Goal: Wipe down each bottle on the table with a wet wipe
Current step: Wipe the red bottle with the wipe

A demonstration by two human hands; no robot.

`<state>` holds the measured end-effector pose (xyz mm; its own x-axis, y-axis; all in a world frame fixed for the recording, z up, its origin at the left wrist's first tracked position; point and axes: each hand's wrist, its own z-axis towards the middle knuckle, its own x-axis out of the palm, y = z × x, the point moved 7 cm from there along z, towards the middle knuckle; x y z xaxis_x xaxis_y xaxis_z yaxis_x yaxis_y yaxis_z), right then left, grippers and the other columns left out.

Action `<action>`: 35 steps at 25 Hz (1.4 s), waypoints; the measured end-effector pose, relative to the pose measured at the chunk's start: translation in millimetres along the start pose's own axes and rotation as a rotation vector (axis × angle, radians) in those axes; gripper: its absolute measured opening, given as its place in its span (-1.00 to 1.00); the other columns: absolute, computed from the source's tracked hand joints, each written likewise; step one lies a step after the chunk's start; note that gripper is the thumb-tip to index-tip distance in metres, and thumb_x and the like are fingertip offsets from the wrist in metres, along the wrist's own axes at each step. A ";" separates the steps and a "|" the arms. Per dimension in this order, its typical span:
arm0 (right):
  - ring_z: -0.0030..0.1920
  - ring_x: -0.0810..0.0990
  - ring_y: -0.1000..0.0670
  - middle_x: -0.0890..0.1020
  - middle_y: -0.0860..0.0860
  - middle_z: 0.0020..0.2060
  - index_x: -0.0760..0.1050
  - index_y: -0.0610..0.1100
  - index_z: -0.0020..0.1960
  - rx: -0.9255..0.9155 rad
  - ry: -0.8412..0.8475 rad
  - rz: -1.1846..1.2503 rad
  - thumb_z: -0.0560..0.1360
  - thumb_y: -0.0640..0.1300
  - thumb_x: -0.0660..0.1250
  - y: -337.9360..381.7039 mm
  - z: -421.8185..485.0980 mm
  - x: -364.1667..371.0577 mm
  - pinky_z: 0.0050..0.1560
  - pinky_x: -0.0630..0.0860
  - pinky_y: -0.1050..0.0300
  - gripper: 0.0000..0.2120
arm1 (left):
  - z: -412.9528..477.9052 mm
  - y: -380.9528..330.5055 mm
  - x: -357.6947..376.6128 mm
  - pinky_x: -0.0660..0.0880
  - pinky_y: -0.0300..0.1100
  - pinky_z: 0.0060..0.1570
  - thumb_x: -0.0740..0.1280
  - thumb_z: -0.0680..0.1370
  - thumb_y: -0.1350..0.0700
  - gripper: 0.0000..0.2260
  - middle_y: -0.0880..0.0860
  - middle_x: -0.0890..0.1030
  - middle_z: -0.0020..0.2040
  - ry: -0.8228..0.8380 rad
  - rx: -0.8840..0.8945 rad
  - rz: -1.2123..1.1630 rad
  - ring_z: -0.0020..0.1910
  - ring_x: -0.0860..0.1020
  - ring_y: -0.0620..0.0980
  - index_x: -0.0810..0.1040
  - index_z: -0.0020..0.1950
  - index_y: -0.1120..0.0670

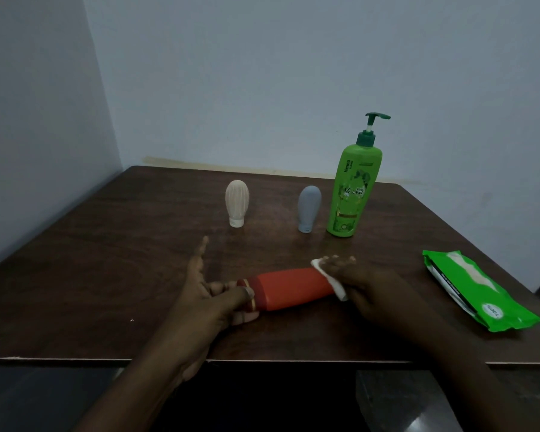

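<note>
red bottle [293, 288] lying at 6 o'clock on table [106, 260], left hand [212, 294] pinching its cap, right hand [365, 288] gripping wet wipe [328, 277] at base; wiping underway, probably rotate bottle next.

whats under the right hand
A white wet wipe, its edges showing beside the right hand, held against one end of the red bottle lying on its side. The rest of the wipe and that bottle end are covered.
</note>
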<state>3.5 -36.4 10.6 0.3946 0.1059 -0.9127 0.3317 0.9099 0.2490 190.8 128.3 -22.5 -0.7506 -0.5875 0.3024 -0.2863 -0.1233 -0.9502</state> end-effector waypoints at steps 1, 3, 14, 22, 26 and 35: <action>0.39 0.40 0.22 0.46 0.19 0.38 0.39 0.14 0.44 0.036 0.000 0.008 0.49 -0.16 0.19 -11.0 -2.7 -7.3 0.42 0.27 0.34 -0.46 | -0.1 -0.4 0.0 0.68 0.08 -0.15 0.37 0.50 0.47 -0.06 0.17 0.67 -0.20 -0.005 -0.003 -0.011 -0.19 0.69 0.08 0.09 0.56 -0.37; 0.37 0.40 0.26 0.46 0.21 0.37 0.38 0.17 0.43 0.063 0.006 0.013 0.51 -0.19 0.24 -22.4 -8.1 -14.1 0.37 0.20 0.50 -0.46 | -0.3 -1.0 1.0 0.68 0.07 -0.16 0.37 0.51 0.45 -0.08 0.16 0.69 -0.20 -0.004 -0.021 -0.038 -0.17 0.71 0.10 0.11 0.55 -0.37; 0.40 0.42 0.01 0.48 -0.07 0.39 0.46 -0.10 0.41 -0.200 -0.060 -0.082 0.50 -0.10 0.14 78.0 0.9 27.4 0.42 0.29 0.03 -0.51 | -1.6 -3.0 0.9 0.68 0.08 -0.12 0.37 0.52 0.44 -0.08 0.10 0.74 -0.25 0.012 -0.040 -0.026 -0.20 0.73 0.09 0.09 0.56 -0.37; 0.33 0.50 0.12 0.55 0.07 0.33 0.47 0.04 0.39 -0.022 0.039 0.015 0.46 -0.15 0.35 22.7 -3.3 -0.6 0.35 0.38 0.32 -0.51 | -2.3 -2.2 4.0 0.68 0.11 -0.12 0.37 0.49 0.49 -0.03 0.21 0.73 -0.13 0.038 -0.051 -0.035 -0.13 0.70 0.16 0.07 0.57 -0.37; 0.30 0.50 0.21 0.56 0.18 0.30 0.50 0.14 0.35 0.089 0.022 0.055 0.50 -0.13 0.41 22.1 6.2 -12.1 0.25 0.29 0.52 -0.55 | 0.8 0.2 2.2 0.68 0.11 -0.10 0.39 0.47 0.48 0.00 0.22 0.74 -0.13 0.058 -0.049 -0.012 -0.13 0.71 0.15 0.06 0.56 -0.40; 0.50 0.26 0.10 0.35 0.01 0.49 0.33 -0.06 0.49 -0.105 0.045 0.070 0.55 -0.20 0.33 109.0 25.8 32.3 0.47 0.00 0.33 -0.48 | -5.7 -2.6 4.9 0.68 0.08 -0.10 0.35 0.50 0.49 -0.06 0.41 0.67 0.01 0.118 -0.022 -0.046 -0.09 0.68 0.22 0.07 0.56 -0.34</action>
<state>74.5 55.8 16.5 0.3744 0.1860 -0.9084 0.2125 0.9364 0.2793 184.5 130.4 -18.0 -0.8006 -0.4837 0.3536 -0.3340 -0.1296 -0.9336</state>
